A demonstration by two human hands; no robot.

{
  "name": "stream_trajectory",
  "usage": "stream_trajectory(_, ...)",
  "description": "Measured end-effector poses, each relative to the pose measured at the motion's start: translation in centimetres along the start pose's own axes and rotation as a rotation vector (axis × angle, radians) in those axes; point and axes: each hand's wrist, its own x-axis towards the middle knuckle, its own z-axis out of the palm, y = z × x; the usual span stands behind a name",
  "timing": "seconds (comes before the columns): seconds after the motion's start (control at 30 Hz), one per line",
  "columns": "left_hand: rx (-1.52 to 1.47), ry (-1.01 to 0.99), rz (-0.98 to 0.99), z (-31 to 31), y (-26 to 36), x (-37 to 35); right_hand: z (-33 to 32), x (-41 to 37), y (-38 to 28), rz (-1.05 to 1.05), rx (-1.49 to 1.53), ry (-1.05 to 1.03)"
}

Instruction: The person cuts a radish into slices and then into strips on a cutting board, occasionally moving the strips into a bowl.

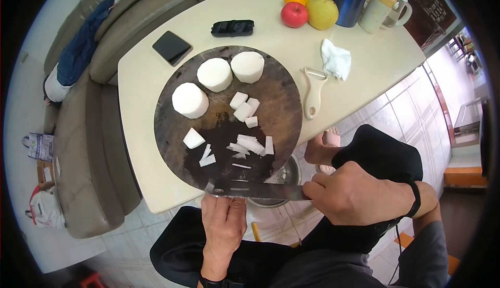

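My right hand is wrapped around the handle of a knife, its blade level across the near rim of the round board, by the worktop's near edge. My left hand has its fingers bent up against the blade's far end; whether they pinch a piece beneath, I cannot tell.

Three thick white chunks stand on the board's far half, with blocks mid-board and thin strips closer to me.

My main worry is my left fingertips: they sit right at the steel, so a slip or a tilt of the blade could nick them. The board's middle and near side look dark and wet, so pieces might skid. Strips pushed over the near rim could drop into the metal bowl below or onto the floor. The peeler, close to the near edge right of the board, could be knocked off by my right arm.

I can read no brand or label: the phone by the far-left corner is dark, and the marks on the black packet along the far edge are illegible.
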Motion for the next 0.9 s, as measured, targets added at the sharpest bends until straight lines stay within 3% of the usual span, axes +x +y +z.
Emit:
stream_trajectory(0.53,0.056,-0.004,-0.001,0.6,0.5,-0.3,-1.9,1.4,0.3,-0.066,-0.057,-0.234)
stream_trajectory(0.67,0.061,-0.038,-0.027,0.3,0.6,-0.8,-0.3,3.0,-0.6,-0.009,-0.005,-0.232)
stream_trajectory(0.73,0.064,-0.049,-0.025,0.3,0.7,-0.7,1.2,3.7,-1.6,-0.064,-0.199,-0.125)
stream_trajectory(0.9,-0.048,-0.025,-0.116,0.0,0.4,-0.5,0.0,3.3,-0.7,0.013,0.014,-0.179)
